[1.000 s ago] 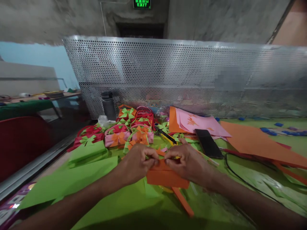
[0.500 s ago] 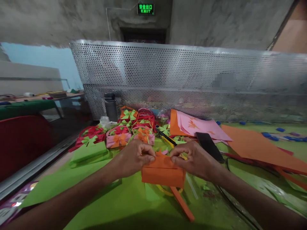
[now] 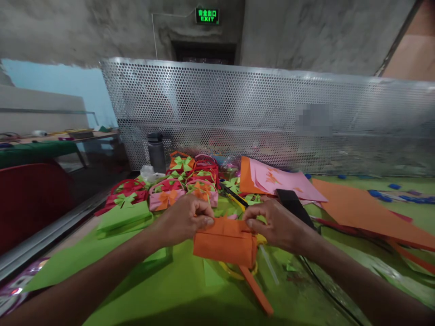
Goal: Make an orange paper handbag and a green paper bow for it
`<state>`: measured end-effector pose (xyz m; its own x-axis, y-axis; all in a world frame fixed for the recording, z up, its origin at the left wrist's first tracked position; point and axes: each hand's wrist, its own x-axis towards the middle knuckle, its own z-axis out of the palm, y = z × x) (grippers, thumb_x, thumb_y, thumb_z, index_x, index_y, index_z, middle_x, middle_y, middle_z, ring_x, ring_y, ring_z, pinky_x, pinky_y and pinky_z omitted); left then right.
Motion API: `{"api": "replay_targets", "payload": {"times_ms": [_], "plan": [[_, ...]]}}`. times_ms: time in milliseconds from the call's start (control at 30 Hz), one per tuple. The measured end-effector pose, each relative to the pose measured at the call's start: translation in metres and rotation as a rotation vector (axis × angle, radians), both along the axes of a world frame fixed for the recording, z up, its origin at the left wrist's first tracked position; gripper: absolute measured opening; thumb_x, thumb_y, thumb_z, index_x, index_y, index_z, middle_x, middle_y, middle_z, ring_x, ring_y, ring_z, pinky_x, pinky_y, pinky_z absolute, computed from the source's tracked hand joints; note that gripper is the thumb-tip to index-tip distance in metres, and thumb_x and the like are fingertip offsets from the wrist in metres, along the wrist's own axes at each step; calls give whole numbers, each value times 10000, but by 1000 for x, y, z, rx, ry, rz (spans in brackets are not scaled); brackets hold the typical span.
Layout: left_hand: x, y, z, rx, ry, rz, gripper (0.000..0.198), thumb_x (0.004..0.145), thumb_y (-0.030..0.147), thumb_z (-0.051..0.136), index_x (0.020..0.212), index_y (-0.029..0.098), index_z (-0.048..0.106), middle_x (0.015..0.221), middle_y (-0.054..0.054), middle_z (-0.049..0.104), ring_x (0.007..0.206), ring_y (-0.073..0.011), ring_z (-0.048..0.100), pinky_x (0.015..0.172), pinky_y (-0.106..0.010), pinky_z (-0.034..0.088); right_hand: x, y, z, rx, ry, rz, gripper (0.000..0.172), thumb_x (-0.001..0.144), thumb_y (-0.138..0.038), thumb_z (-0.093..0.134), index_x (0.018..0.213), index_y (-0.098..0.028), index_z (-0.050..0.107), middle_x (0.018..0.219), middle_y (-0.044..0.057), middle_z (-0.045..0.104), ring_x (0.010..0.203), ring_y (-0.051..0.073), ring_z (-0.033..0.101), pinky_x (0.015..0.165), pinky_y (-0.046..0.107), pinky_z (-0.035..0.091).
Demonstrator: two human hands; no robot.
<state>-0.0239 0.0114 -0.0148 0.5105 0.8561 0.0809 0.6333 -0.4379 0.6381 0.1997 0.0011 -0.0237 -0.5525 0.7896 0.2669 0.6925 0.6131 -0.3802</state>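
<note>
Between my hands is a folded orange paper bag [image 3: 224, 246], its wide front panel facing me. My left hand [image 3: 190, 217] pinches its upper left edge between thumb and fingers. At the upper right edge, my right hand [image 3: 272, 222] has a similar pinch. An orange strip [image 3: 256, 290] lies on the green surface just below the bag. Partly under the bag shows a yellow ring-shaped handle [image 3: 231, 272], and a clear stick [image 3: 269, 265] lies to its right. Behind my hands, yellow-and-black scissors or a cutter [image 3: 234, 197] lie partly hidden.
Small finished paper bags with bows [image 3: 166, 199] crowd the back left, near a dark bottle [image 3: 156, 151]. Green folded paper [image 3: 125, 217] lies left. Pink sheets [image 3: 288, 181], a black phone [image 3: 294, 208] and orange sheets [image 3: 370, 213] lie right. A perforated metal panel [image 3: 217, 99] stands behind.
The orange bag has shifted slightly left and tilted a little. My left hand has moved slightly left with it, and both hands keep their pinch on the top edge.
</note>
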Motion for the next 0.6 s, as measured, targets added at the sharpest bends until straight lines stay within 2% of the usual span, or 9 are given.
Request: {"api": "replay_targets", "payload": {"times_ms": [167,300,433,533,600], "plan": [[-1,0,-1,6,23,30,165,706,238,498,596,148,580,545,42,491,520,-94,424,501,-205,303,1,0,-1,-3,-15,-11,261,763,-96,408,697,-159,653,691,25,667,592,121,506,621,267,359],[-1,-1,-1,62,61,42,193,728,241,468,622,148,599,557,33,512,530,-102,442,507,-210,307,1,1,0,-31,18,-22,264,755,-87,410,682,-161,652,629,26,646,572,133,529,572,256,367],[1,-2,-1,157,59,57,213,750,211,444,652,156,626,579,29,540,549,-109,474,523,-213,319,0,3,1,-61,123,-34,216,800,-192,464,714,-172,661,658,20,660,576,137,547,544,248,378],[2,-4,0,154,45,40,240,779,223,447,660,160,645,561,30,545,534,-112,485,523,-218,330,-2,3,-2,-75,194,-21,195,783,-222,512,677,-171,668,628,-9,641,570,124,534,536,232,366],[1,-5,4,162,-43,61,241,807,256,453,755,164,670,675,4,627,640,-142,555,592,-230,381,-2,5,-5,-66,264,-46,228,778,-220,510,607,-161,648,560,-29,586,529,108,496,504,219,335]]}}
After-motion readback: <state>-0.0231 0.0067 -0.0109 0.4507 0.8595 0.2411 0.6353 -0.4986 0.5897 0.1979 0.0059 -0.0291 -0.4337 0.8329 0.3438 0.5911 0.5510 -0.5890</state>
